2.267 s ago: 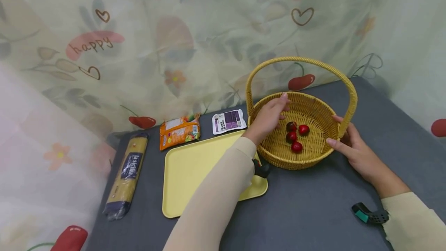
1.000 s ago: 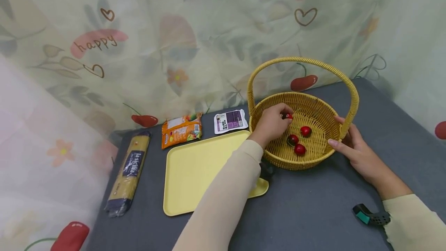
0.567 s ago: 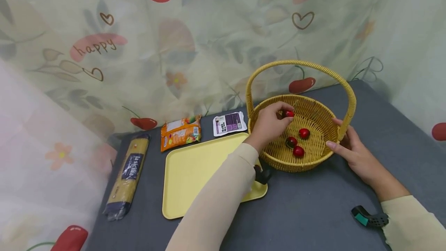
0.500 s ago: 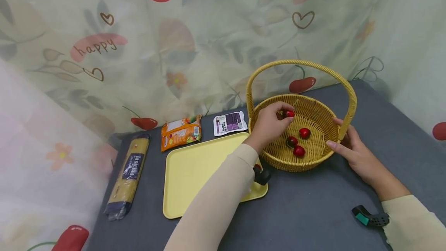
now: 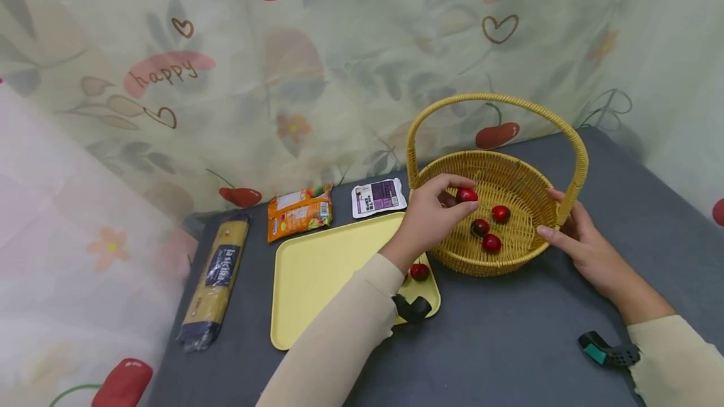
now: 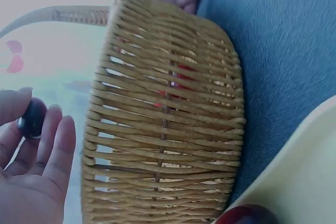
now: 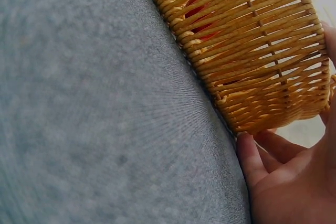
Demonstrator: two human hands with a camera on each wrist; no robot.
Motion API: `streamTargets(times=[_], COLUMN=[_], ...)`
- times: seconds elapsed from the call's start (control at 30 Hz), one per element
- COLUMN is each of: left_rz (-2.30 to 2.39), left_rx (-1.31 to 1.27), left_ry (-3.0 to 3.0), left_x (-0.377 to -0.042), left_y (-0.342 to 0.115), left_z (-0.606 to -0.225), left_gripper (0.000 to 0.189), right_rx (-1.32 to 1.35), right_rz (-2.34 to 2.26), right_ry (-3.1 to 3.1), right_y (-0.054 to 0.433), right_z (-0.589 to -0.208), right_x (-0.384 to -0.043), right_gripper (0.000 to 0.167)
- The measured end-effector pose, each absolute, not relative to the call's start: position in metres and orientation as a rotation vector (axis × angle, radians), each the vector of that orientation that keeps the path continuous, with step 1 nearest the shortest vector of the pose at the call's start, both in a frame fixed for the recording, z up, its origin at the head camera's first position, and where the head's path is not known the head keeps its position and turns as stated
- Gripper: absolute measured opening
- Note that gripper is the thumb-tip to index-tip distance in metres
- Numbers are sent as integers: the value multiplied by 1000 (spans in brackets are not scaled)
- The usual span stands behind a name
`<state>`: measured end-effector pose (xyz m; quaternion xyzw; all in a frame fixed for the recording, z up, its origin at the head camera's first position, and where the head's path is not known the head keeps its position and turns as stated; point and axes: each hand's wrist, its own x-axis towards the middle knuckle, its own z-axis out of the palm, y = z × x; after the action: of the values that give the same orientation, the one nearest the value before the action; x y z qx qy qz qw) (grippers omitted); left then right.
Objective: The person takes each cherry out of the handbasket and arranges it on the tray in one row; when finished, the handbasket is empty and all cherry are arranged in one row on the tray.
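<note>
My left hand (image 5: 423, 222) pinches a dark red cherry (image 5: 467, 195) between thumb and fingers, above the near-left rim of a round wicker basket (image 5: 452, 264). The left wrist view shows that cherry (image 6: 32, 118) at the fingertips, beside the basket's woven wall (image 6: 163, 114). My right hand (image 5: 588, 250) grips the basket's right side, thumb on the rim by the handle (image 5: 579, 162). On the basket floor lie three more cherries (image 5: 492, 243). A yellow tray (image 5: 322, 281) sits left of the basket, and a cherry (image 5: 419, 272) lies at its right end; my forearm partly hides another.
Behind the tray lie an orange snack packet (image 5: 300, 213) and a white-and-purple pouch (image 5: 378, 198). A long pack of spaghetti (image 5: 217, 278) lies at the left on the grey tabletop (image 5: 486, 344). Patterned curtain (image 5: 351, 80) hangs close behind the basket.
My left hand reached down into the basket, took hold of one cherry, and has lifted it slightly back toward the near-left rim. The right hand keeps its grip on the basket.
</note>
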<state>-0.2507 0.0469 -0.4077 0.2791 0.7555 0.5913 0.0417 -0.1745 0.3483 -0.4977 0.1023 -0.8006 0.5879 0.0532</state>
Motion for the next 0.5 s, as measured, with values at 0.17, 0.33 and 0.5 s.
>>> streamTargets(times=[0.17,0.33,0.5], left_rz=[1930,2011,2038], left_rx=[772,711,686], left_ry=[2140,1989,1953], left_x=[-238,-226,-214], left_y=[28,5,-16], left_z=[-407,-410,-413], left_gripper=[32,32,33], right_rx=[307,298,276], right_rz=[1790,1792,1797], right_ry=[-2439,-2439,-2450], right_y=[348,348,348], right_z=[-498,-497,-496], right_x=[-175,-175,-175], right_gripper=[77,77,77])
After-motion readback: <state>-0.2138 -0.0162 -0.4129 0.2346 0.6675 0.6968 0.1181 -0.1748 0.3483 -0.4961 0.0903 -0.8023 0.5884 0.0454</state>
